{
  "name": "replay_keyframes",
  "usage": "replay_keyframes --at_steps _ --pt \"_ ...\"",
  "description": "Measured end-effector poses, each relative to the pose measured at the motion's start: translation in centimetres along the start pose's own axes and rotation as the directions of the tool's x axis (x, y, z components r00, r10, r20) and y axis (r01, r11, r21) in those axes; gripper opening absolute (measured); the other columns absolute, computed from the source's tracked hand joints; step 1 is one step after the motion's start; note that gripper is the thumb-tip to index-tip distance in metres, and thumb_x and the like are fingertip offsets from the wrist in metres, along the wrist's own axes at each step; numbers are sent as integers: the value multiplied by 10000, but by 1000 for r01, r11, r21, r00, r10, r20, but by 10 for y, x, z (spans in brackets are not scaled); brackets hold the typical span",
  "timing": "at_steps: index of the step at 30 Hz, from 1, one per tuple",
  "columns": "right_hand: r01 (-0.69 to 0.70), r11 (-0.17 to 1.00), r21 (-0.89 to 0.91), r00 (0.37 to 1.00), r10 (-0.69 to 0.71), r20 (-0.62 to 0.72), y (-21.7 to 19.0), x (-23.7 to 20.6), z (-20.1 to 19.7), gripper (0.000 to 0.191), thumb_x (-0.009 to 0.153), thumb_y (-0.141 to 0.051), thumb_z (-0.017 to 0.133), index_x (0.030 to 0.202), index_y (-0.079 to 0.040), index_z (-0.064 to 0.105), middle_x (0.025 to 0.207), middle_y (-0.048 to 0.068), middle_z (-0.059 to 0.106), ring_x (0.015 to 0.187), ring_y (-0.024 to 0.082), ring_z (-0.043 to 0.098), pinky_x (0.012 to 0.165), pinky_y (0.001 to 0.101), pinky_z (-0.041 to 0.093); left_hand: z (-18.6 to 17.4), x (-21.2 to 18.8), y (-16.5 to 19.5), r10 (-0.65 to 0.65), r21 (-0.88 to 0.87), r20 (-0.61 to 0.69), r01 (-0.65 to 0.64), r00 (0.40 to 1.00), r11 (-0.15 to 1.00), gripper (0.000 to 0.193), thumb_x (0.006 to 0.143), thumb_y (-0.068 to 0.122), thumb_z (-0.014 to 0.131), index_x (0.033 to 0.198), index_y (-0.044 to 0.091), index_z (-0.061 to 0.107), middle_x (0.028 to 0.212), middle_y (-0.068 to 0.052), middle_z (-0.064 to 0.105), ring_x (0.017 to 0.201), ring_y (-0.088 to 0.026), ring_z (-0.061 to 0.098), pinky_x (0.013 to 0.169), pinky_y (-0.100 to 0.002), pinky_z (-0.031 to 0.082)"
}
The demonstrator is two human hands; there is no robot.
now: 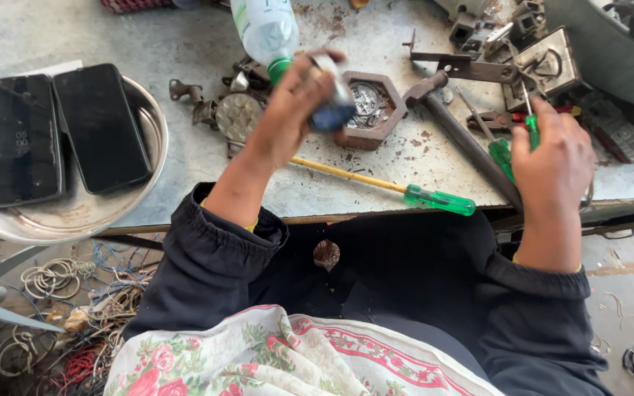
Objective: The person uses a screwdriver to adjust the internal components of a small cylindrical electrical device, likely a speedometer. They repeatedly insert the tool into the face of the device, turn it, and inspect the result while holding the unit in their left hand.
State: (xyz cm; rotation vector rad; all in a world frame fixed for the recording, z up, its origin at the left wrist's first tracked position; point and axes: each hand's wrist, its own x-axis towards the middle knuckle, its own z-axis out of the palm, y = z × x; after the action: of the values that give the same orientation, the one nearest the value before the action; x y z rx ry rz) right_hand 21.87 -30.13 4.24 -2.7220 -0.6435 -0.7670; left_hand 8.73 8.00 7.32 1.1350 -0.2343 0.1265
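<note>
**Overhead, two hands at a cluttered repair bench**

Seen from my remote feed off the head camera, a person in dark sleeves sits at a scuffed grey workbench [185,44]. I see the left hand [299,103] raised above the bench top, its fingers curled tight around a small metal-and-blue part [334,103], which it holds just in front of a hexagonal brown housing [370,110] with shiny metal pieces inside. I see the right hand [555,165] at the bench's near edge, fingers closed over the shaft of a small green screwdriver [532,128], whose handle pokes up past the knuckles; how tightly the fingertips press I cannot tell, as the back of the hand hides them.

Between the two hands lies a long screwdriver with a yellow shaft and green handle [434,198], flat on the bench and untouched. A dark hammer [456,132] lies slantwise beside it, its head near the housing. A round LED disc [238,116] sits left of the raised hand, and a clear plastic bottle with a green cap [266,29] lies above it.

At far left, a steel dish [75,216] carries two dark phones [100,128] side by side. Coils of wire [56,279] lie on the floor below, and a floral cloth [273,359] covers the person's lap.
</note>
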Motion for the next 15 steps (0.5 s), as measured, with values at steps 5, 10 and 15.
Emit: replay_keyframes --at_steps 5,10,15 --pt "-2 995 -96 994 12 105 3 11 4 451 1068 -259 611 1499 -130 625 1053 210 729 977 399 683 883 509 508 37 -10 -8 -91 85 194 75 977 994 512 1016 394 653 1413 120 481 1069 -114 660 935 -223 742 772 -367 683" --pt "-106 975 -195 909 175 377 6 30 4 617 1044 -354 480 1650 -239 510 957 306 721 864 481 681 832 561 508 85 -30 -41 -149 -301 61 161 987 940 456 1048 361 619 1416 122 494 1096 -65 645 977 -165 705 823 -416 665" --pt "-96 991 -89 929 121 349 12 36 -8 625 965 -354 578 1586 -282 598 1017 310 699 925 483 659 856 557 500 101 -33 -72 -213 -519 -147 109 966 848 457 1073 437 557 1414 139 493 1043 -18 641 938 -119 697 841 -434 654"
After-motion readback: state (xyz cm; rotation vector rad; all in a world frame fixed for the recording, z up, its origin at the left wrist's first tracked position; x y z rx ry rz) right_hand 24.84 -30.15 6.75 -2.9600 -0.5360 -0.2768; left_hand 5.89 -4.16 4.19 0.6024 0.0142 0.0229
